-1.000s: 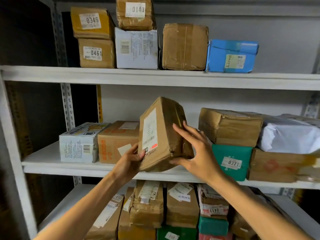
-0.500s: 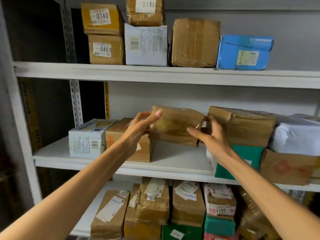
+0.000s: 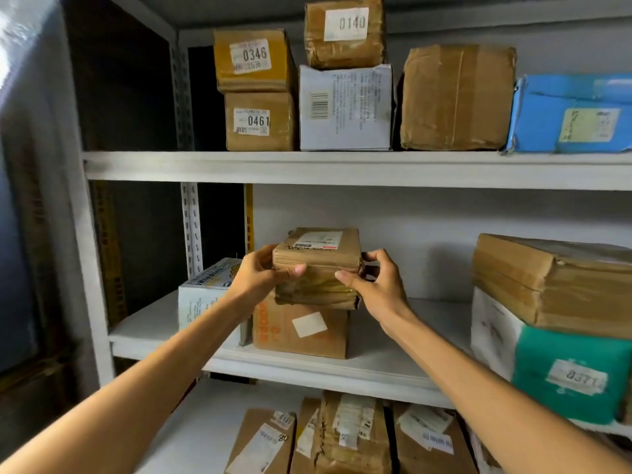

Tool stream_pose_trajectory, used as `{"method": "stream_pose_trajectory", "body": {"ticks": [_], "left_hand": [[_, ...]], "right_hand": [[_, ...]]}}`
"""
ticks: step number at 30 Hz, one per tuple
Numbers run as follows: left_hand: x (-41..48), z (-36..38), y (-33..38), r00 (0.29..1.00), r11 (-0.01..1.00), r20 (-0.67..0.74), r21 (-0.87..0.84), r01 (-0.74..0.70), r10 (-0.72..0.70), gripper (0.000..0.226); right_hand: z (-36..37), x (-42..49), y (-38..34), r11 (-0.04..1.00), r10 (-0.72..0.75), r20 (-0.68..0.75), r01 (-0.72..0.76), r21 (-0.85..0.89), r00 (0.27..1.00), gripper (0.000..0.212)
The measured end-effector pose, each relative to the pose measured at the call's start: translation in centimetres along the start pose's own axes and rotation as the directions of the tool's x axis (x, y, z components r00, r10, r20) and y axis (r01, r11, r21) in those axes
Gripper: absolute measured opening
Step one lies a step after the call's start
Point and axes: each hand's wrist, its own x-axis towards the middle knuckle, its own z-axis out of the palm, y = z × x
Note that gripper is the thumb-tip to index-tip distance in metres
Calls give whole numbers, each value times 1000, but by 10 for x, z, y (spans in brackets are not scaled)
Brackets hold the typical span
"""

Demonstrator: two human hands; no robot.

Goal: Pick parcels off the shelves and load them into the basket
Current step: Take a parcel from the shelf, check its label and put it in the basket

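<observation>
A brown taped parcel with a white label on its top lies flat on a brown cardboard box with orange print on the middle shelf. My left hand grips the parcel's left end, thumb across its front. My right hand grips its right end, fingers curled behind the corner. No basket is in view.
A white box stands left of the orange-printed box. At right a brown parcel lies on a green and white box marked 0371. The top shelf holds parcels 0346, 0461, 0140, a white box and a blue one. Several labelled parcels fill the bottom shelf.
Both hands turned the parcel from upright to flat, carried it left and set it on top of the orange-printed box. The view has shifted left and closer to the shelf.
</observation>
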Motion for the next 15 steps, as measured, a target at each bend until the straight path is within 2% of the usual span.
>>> {"method": "stream_pose_trajectory", "body": {"ticks": [3, 6, 15], "left_hand": [[17, -13, -18, 999, 1000, -38, -22, 20, -21, 107], [27, -19, -39, 998, 998, -48, -40, 40, -42, 92], [34, -22, -67, 999, 1000, -45, 5, -31, 31, 81]], "right_hand": [[21, 16, 13, 1000, -9, 11, 10, -21, 1000, 40], [32, 25, 27, 997, -21, -19, 20, -77, 1000, 40], [39, 25, 48, 996, -76, -96, 72, -44, 993, 41]]}}
